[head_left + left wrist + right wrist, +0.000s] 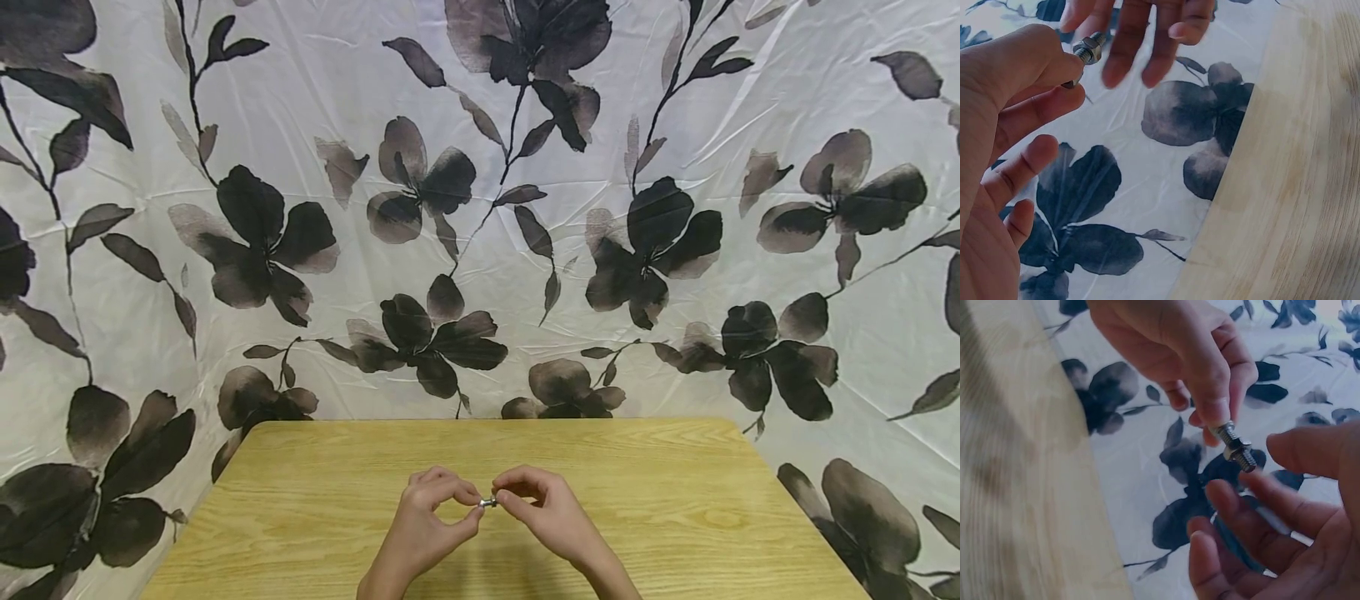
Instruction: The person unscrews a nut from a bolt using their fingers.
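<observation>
Thumb and index finger of my left hand point(431, 521) pinch a small metal bolt point(1227, 431) by its head end. A hex nut point(1237, 449) sits partway along the bolt's thread, with the threaded tip sticking out beyond it. My right hand point(551, 508) is close to that free end. In the right wrist view its thumb point(1282, 450) stands apart from the nut, and the index fingertip is just beneath the bolt's tip. Its other fingers are loosely bent. Most of the bolt's head is hidden by the left fingertips.
Both hands are over a light wood-grain table point(300, 483) with rounded far corners. A white cloth point(555, 325) printed with dark flowers hangs behind the table and along both sides.
</observation>
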Tool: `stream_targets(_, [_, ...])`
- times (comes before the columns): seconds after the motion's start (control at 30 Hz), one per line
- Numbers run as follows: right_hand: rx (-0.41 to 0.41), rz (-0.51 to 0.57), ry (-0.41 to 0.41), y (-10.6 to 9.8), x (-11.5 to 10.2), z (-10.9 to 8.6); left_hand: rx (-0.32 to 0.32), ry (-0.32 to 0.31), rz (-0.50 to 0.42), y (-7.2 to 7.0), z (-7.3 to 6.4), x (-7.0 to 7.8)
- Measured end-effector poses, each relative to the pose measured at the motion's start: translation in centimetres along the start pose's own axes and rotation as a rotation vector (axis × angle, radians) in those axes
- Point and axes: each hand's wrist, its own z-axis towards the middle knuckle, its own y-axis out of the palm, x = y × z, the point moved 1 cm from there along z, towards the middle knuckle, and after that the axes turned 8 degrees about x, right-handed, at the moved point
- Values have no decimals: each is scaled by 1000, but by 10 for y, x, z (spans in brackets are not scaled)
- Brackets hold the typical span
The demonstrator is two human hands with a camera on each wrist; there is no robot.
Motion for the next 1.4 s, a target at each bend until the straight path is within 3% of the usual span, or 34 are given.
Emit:
stream_targets(0.63, [-56, 9, 41, -1, 3, -1, 7, 0, -1, -3, 0, 1])
stream_targets(0.9, [-39, 8, -6, 0, 3, -1, 12, -16, -5, -2, -1, 0])
stream_targets(1.1, [-23, 58, -48, -1, 1, -2, 0, -70, -4, -2, -1, 0])
stream_targets(1.4, [32, 9, 3, -2, 1, 0, 14, -55, -4, -1, -1, -1])
